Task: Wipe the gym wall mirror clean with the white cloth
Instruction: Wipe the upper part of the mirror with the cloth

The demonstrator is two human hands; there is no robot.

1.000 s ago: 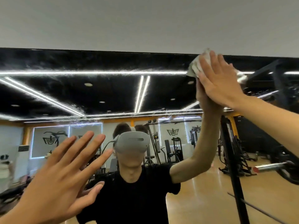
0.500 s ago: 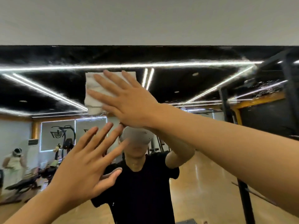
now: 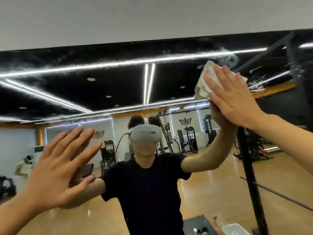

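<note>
Head cam: white cloth (image 3: 205, 83) under flat R hand (image 3: 234, 99), corner up, axis unclear

The white cloth (image 3: 205, 82) is a rumpled, folded pad held flat against the mirror (image 3: 118, 82) near its upper right, under the straight fingers of the right hand (image 3: 233, 97). The mirror shows hazy streaks along its top edge.
</note>
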